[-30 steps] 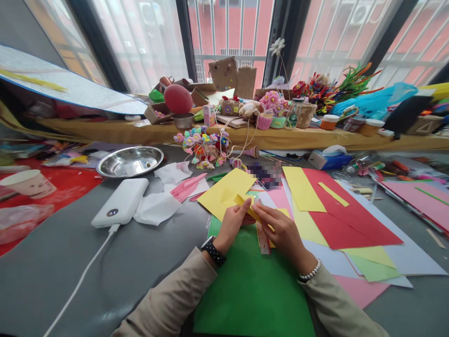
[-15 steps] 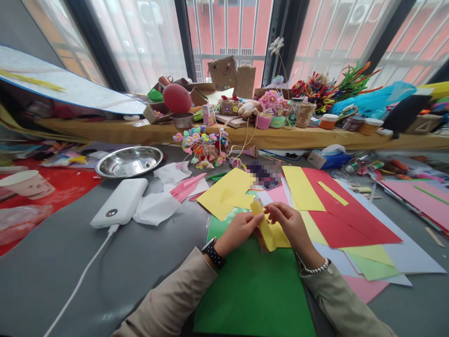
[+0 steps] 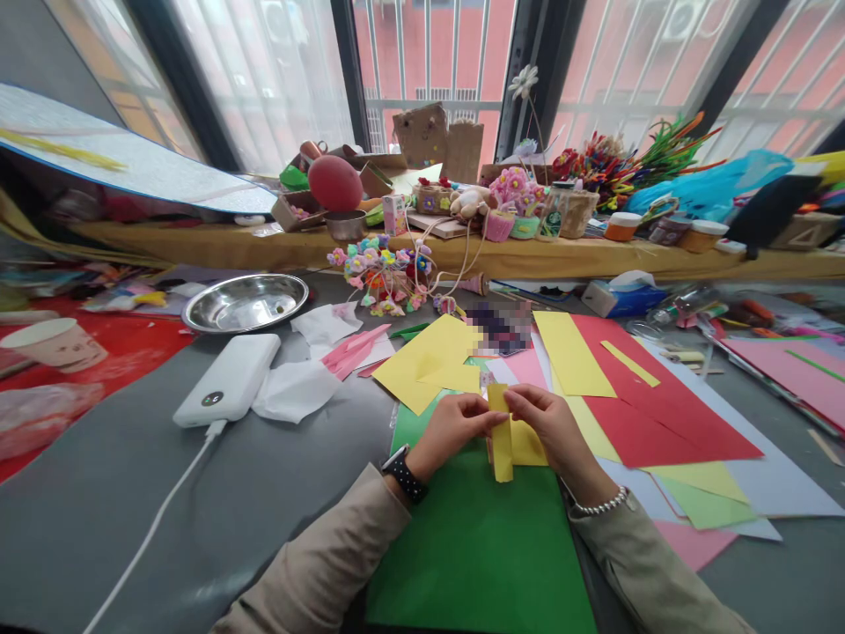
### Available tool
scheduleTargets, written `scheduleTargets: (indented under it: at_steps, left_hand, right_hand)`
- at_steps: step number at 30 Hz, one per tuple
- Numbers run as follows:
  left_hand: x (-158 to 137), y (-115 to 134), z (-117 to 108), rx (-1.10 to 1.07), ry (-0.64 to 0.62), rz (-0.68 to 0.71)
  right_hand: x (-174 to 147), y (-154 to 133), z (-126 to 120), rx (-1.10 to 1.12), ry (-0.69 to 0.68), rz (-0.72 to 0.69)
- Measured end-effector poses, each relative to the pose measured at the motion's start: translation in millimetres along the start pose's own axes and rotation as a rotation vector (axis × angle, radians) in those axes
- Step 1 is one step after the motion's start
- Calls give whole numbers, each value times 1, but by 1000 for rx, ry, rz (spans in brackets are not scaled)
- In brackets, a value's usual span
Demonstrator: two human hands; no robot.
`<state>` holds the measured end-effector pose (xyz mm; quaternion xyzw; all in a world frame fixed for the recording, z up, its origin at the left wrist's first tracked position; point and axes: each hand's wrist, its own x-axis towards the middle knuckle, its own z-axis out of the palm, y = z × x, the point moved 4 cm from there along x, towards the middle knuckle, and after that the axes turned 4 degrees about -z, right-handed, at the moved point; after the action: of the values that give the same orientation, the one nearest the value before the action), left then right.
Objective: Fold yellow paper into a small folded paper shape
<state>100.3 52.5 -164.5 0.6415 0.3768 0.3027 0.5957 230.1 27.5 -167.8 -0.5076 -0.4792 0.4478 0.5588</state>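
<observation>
A narrow folded strip of yellow paper [image 3: 503,453] is held upright above a green sheet [image 3: 481,555]. My left hand [image 3: 455,429] pinches it from the left, thumb across its front. From the right, my right hand [image 3: 547,427] grips its upper edge between thumb and fingertips. Behind the strip, partly covered by my fingers, lies another yellow piece [image 3: 528,447] on the green sheet. A larger yellow sheet [image 3: 429,357] rests just beyond my left hand.
Red paper [image 3: 666,423] and a yellow strip [image 3: 630,363] lie to the right. On the left are a white power bank [image 3: 228,383] with a cable, crumpled white paper [image 3: 294,394] and a steel plate [image 3: 244,304]. Pompom flowers [image 3: 379,273] stand in front of the cluttered ledge [image 3: 264,251].
The yellow strip has turned from a slant to nearly upright, its flat face towards me. My right fingertips have closed onto its top edge.
</observation>
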Motion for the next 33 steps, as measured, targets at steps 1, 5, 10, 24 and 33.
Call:
scheduleTargets:
  at_steps: [1, 5, 10, 24, 33]
  left_hand:
    - [0, 0, 0, -14, -2, -2]
    - [0, 0, 0, -43, -16, -6]
    - [-1, 0, 1, -42, -31, -19]
    - [0, 1, -1, -18, -8, 18]
    - [-1, 0, 0, -1, -24, 58]
  right_hand:
    - [0, 1, 0, 12, -1, 9]
    - [-1, 3, 2, 53, -7, 42]
    - [-2, 0, 3, 51, -16, 47]
    - [-1, -1, 3, 21, -29, 26]
    - [-1, 1, 4, 19, -49, 20]
